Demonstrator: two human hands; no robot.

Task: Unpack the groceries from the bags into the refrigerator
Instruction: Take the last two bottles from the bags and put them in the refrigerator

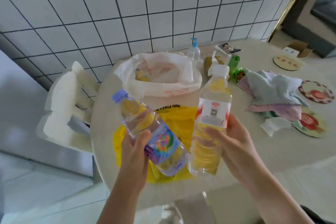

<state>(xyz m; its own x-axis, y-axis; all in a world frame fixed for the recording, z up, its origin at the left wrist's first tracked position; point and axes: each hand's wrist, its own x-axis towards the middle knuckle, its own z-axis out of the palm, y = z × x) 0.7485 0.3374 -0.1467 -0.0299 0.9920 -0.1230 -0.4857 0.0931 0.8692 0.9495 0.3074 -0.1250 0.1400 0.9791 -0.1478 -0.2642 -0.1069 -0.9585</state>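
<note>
Clear plastic bottles at frame centre, lifted over the yellow bag (174, 120): left hand (135, 148) fingers curled round the purple-cap bottle (152, 132), right hand (231, 140) wrapping the white-cap bottle (211, 114), probably for carrying; white bag (160, 76) behind, fridge unseen.

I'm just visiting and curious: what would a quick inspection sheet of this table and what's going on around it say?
Surface: pale table, crowded on the right side.
Job's things: open white plastic bag; yellow bag lying in front of it; purple-capped bottle; white-capped bottle.
Clutter: pump bottle, green bottle, folded cloths, round floral coasters, small cardboard box.
Grippers: left hand holds the purple-capped bottle; right hand holds the white-capped bottle.
Cables: nothing seen.
Surroundings: white tiled wall; white foam packing left of the table.
</note>
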